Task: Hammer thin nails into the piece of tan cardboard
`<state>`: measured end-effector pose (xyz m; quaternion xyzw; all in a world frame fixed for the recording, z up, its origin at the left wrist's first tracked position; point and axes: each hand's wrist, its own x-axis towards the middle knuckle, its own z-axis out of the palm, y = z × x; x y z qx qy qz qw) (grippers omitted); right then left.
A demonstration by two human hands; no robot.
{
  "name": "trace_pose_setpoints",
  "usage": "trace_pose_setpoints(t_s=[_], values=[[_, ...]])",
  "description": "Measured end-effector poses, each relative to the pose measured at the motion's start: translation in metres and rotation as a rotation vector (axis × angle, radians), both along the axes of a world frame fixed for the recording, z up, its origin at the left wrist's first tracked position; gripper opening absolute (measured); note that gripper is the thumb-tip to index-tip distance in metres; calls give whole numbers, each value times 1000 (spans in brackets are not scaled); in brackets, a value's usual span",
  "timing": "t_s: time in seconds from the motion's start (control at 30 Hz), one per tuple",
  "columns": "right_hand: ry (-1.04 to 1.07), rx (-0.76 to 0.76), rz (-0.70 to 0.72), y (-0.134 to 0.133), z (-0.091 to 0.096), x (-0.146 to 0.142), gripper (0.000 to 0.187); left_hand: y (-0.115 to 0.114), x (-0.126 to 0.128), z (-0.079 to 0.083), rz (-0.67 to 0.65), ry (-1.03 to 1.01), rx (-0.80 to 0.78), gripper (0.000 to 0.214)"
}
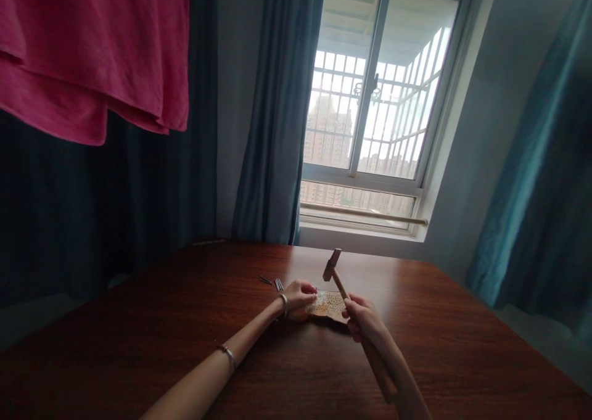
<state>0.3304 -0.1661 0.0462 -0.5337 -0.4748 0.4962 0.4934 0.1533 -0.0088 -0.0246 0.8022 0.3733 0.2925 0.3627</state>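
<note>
My right hand (364, 317) is wrapped round the wooden handle of a hammer (341, 284). The hammer's head is raised above the table, and the handle's end reaches back under my forearm. A tan, flat piece with many small dark dots or holes (329, 303) lies between my hands, its near edge uneven. My left hand (300, 298) rests at the left end of this piece, fingers pinched together. Whatever they hold, if anything, is too small to make out. Close beyond my left wrist lie a small fork-like pronged tool (278, 284) and a thin dark tool (265, 280).
All this is on a brown wooden table (222, 340). A thin strip (208, 242) lies at its far left corner. Behind stand a barred window (370, 99) and blue curtains (282, 111). A pink cloth (97, 56) hangs at the upper left.
</note>
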Motion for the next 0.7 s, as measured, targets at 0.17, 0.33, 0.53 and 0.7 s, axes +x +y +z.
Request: trace_pose_setpoints(t_s=[0.17, 0.33, 0.53, 0.7], values=[[-206, 111, -202, 14, -14, 27, 27, 3, -3, 9, -55, 14, -68, 28], [-594, 138, -466, 21, -33, 67, 36, 4, -6, 24, -15, -10, -110, 39], [-898, 53, -535, 24, -48, 96, 35, 7, -18, 35, -134, 129, 158, 55], [-986, -2, -494, 26, -53, 100, 36, 5, -19, 34, -194, 404, 261, 93]])
